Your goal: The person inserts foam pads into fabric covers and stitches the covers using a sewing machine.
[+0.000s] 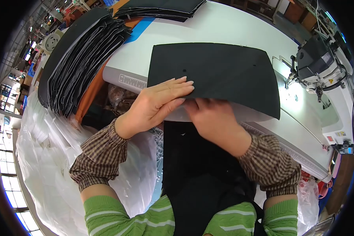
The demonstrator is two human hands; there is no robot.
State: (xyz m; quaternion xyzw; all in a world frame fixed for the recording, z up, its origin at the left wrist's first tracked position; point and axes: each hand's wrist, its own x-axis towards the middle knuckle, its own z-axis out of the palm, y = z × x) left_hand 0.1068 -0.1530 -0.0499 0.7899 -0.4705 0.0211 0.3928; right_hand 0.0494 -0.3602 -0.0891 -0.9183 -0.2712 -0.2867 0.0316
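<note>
A black fabric panel (216,72) with a few small dark marks lies across the white sewing table, its near edge lifted and bowed toward me. My left hand (157,100) grips that edge, fingers stretched together over the top and thumb at the rim. Right beside it, my right hand (214,120) is curled at the same edge, its fingertips hidden beneath the panel. A pale underside shows under the panel's lifted right part. Both forearms wear checked sleeve covers.
A sewing machine (320,67) stands at the right with its lamp lit. At the left hangs a thick stack of black panels (86,63); another black stack (157,8) lies at the back. White plastic sheeting (51,145) bulges below left. A ruler strip (131,81) runs along the table's front edge.
</note>
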